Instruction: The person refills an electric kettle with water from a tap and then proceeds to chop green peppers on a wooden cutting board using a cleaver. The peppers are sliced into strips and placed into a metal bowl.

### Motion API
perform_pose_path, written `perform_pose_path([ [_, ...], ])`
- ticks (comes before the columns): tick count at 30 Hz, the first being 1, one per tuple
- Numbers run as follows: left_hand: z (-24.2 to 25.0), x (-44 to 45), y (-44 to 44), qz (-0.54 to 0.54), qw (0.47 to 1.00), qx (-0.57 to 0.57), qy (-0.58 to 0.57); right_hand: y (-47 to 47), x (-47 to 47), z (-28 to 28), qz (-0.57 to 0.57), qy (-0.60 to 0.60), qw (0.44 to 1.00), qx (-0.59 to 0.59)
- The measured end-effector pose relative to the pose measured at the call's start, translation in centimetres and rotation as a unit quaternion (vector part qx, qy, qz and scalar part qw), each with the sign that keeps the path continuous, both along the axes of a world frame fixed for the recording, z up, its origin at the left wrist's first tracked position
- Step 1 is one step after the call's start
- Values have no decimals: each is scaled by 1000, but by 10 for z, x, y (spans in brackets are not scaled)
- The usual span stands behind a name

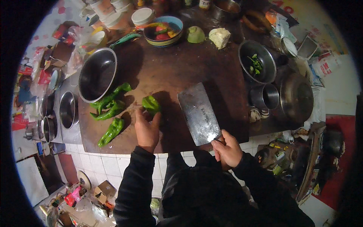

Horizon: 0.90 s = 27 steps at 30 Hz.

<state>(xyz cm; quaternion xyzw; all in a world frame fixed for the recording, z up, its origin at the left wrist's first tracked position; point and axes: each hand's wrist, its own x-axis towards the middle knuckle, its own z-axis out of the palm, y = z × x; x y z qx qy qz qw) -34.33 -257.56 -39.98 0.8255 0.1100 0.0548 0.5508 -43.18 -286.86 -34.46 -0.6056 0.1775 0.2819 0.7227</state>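
Note:
My left hand [147, 132] has its thumb and fingers around the lower end of a green pepper [151, 103] near the front of the brown wooden board [167, 68]. The cleaver [199, 115], a broad steel blade, is in my right hand [229, 149], gripped by its handle. Its blade points away from me over the board, to the right of the pepper. Left of my left hand lies another green pepper [112, 132]. Behind that one, more long green peppers [112, 110] lie partly hidden by a tilted steel bowl [97, 75].
Along the back are a bowl of red and yellow vegetables [163, 41], a pale green vegetable [195, 35] and a piece of cabbage [219, 38]. At right stand a steel bowl with small green pieces [269, 72], a metal cup [270, 96] and a large pot [297, 98].

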Motion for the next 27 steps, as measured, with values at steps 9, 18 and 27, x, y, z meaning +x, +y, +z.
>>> perform_pose_path([
  [9,10,-2,38,-89,980,165,69,-22,-8,4,55,-7,998,-30],
  [18,13,4,58,-37,938,315,-144,-13,-10,4,78,-28,994,-70],
  [27,8,-62,175,-25,904,427,0,-11,-18,-5,37,-28,999,-11],
])
